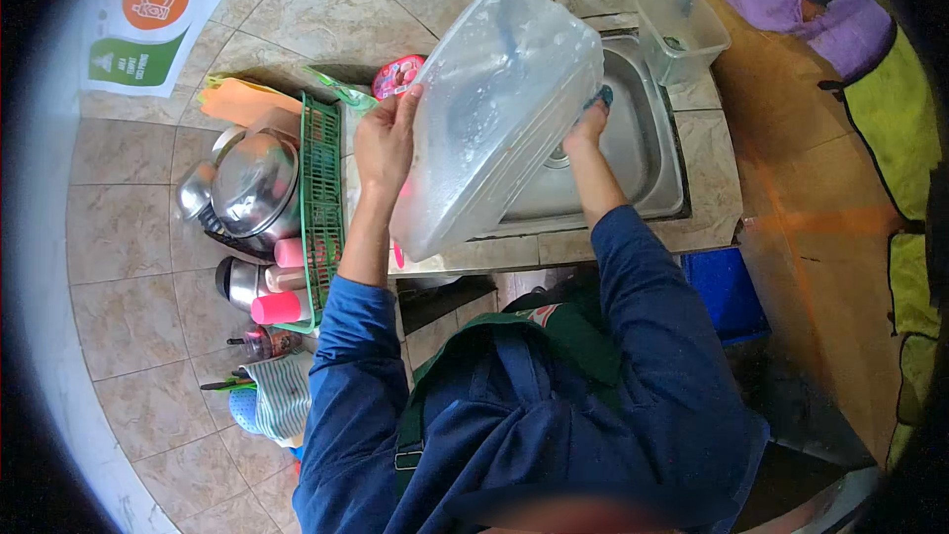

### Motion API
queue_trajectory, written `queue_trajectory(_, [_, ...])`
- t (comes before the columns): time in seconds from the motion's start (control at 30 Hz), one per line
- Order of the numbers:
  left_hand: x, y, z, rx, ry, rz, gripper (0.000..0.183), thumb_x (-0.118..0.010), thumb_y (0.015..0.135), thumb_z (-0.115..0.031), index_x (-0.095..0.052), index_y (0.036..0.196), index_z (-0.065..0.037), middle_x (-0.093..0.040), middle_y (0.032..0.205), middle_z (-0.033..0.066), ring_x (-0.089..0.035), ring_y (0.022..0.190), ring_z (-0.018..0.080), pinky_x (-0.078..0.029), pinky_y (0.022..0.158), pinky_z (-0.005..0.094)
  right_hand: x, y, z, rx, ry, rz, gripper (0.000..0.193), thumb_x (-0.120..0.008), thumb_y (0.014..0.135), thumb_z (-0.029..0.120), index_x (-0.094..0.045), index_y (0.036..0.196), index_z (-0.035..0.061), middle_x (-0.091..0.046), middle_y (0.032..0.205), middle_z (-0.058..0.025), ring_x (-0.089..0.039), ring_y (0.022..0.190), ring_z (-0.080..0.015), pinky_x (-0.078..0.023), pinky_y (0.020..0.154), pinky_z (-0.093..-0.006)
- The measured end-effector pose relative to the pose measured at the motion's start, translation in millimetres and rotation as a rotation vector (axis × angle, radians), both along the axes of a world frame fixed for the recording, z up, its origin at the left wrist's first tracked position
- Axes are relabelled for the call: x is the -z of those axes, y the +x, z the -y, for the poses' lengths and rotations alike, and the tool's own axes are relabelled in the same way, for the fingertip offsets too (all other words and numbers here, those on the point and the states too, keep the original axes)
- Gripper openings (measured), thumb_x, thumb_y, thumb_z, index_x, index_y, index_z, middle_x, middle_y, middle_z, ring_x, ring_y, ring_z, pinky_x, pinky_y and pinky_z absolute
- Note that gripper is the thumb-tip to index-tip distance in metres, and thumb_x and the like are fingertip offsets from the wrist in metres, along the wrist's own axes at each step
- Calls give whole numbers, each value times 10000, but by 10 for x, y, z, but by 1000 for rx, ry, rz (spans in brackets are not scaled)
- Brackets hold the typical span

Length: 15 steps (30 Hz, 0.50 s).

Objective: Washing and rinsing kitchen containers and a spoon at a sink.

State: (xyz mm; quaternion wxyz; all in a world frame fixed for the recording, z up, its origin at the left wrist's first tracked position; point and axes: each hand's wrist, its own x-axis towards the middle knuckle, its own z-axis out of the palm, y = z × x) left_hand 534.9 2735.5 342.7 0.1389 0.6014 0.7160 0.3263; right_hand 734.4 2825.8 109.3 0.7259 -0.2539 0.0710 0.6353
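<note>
A large translucent plastic box [504, 69], wet with suds and drops, is held tilted above the counter and the sink's left part. My left hand [386, 143] grips its left edge, thumb along the rim. At the box's right side, over the steel sink [652, 153], is my right hand [588, 126]. A small dark teal thing [606, 96], perhaps a scrubber, shows at its fingertips; the box partly hides these fingers. Behind the box lies a pink-red packet [398, 76], with a green-white packet [341, 91] to its left.
A green dish rack [321, 198] with metal pots [254, 183] and pink cups [279, 308] stands left. A small clear tub [682, 35] sits at the sink's far right corner. Below the counter is a blue container [724, 297]. A purple cloth [811, 20] hangs at right.
</note>
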Motion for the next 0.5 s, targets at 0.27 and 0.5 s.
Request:
queue_trajectory(0.27, [-126,377,258,50,94,-108,529,-435,903,-438,-563,699,33,-536,628,262,-543,630,420,-420,594,438,-769,75,-24,184,428,373,478,-391,940,172,-208,1344,-8,-334,1330,-192,-360,1205,-283,-280,1013,-363])
queue_trajectory(0.5, [8,36,247,5,259,-69,522,-434,912,-406,-568,700,52,-524,598,254,-542,590,396,-406,574,439,-2020,-595,1309,181,379,1413,474,-352,959,244,-265,1333,-34,-350,1327,-179,-328,1236,-264,-236,1026,-351])
